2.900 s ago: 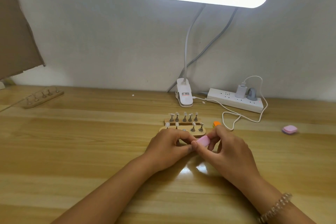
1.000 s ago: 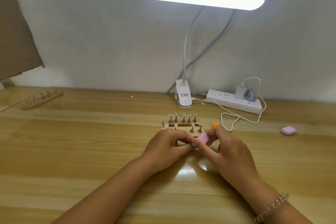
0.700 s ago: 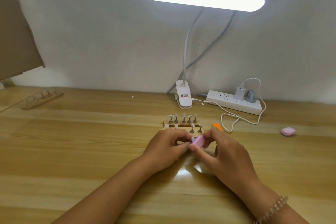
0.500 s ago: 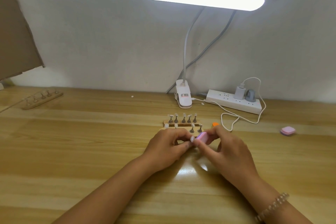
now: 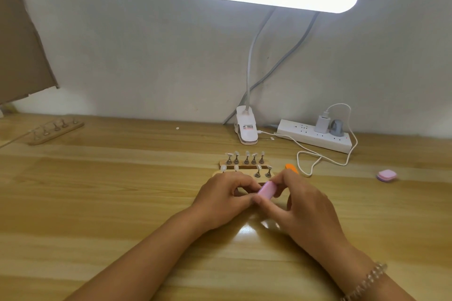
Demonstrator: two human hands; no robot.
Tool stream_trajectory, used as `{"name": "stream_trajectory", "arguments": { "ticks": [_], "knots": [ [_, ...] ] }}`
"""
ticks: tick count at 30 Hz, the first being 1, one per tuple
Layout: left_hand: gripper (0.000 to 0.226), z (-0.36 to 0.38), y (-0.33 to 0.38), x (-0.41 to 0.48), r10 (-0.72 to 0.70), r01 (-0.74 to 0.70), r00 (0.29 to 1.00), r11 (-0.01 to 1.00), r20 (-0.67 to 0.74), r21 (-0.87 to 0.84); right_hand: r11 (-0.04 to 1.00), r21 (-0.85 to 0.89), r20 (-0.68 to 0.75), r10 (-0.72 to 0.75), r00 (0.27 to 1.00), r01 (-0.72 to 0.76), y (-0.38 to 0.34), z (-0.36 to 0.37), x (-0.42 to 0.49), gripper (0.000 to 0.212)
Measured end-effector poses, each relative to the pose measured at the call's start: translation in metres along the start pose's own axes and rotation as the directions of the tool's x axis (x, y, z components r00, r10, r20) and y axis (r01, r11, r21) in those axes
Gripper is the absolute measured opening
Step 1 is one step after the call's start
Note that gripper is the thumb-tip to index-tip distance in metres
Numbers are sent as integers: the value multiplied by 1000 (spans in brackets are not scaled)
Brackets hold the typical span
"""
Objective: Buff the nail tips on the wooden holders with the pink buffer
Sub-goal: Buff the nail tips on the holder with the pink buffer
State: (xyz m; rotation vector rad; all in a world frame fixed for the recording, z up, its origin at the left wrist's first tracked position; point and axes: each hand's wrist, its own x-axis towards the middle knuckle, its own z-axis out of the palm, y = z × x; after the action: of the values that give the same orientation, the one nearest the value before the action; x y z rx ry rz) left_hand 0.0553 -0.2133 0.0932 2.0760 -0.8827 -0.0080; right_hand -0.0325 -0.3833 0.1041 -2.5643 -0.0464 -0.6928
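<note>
The small pink rectangular buffer block [image 5: 266,189] is sitting between the thumb and fingers of the right hand [image 5: 307,208], which are pinching it by its sides. Its lower end is tilting toward the left hand [image 5: 221,199]. The left hand's fingers are curling inward, with thumb and forefinger tips meeting right against that lower end. Whatever they are pinching is hidden, so I cannot tell. Both hands are hovering low over the light wooden table [image 5: 97,190], forearms angling in from the near edge, with a beaded bracelet [image 5: 367,281] circling the right wrist. Just beyond the knuckles, two flat wooden holders [image 5: 244,167] are lying side by side, the left hand partly covering the nearer one. They are carrying small white nail tips [image 5: 247,153] on metal stands. A small orange object [image 5: 291,168] is peeking out just beyond the right hand.
</note>
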Motion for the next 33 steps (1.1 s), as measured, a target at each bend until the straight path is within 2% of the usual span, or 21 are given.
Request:
{"name": "stream_trajectory", "arguments": {
  "ticks": [2,5,10,14,16,18,21,24,28,33],
  "knots": [
    [13,0,0,0,-5,5,1000,1000,-3,-17,1000,19,26,8,1000,-8,-2,0,0,38],
    [11,0,0,1,-5,4,1000,1000,-21,-15,991,59,-37,119,992,-117,4,-2,5,39],
    [15,1,-1,1,-3,4,1000,1000,-11,5,999,-42,-11,12,1000,-12,-2,3,-1,45],
    [13,2,-2,1,1,-1,1000,1000,-19,15,985,72,-123,164,979,-156,9,-1,7,40],
    [11,3,-2,1,-11,11,1000,1000,-12,23,974,158,-159,189,969,-164,12,-3,8,38],
    [11,3,-4,1,-19,19,1000,1000,-3,22,978,177,-126,132,983,-109,9,-1,5,35],
    [14,2,-3,1,-13,13,1000,999,11,44,995,85,-4,61,998,-60,2,2,2,37],
    [14,3,-3,1,-12,12,1000,1000,1,28,991,60,-38,118,992,-116,6,1,6,38],
    [15,1,-5,1,-5,3,1000,998,27,68,1000,7,12,7,1000,-8,2,3,2,42],
    [12,3,-4,0,-3,3,1000,1000,-5,28,997,15,-44,76,996,-75,5,0,6,36]
  ]
}}
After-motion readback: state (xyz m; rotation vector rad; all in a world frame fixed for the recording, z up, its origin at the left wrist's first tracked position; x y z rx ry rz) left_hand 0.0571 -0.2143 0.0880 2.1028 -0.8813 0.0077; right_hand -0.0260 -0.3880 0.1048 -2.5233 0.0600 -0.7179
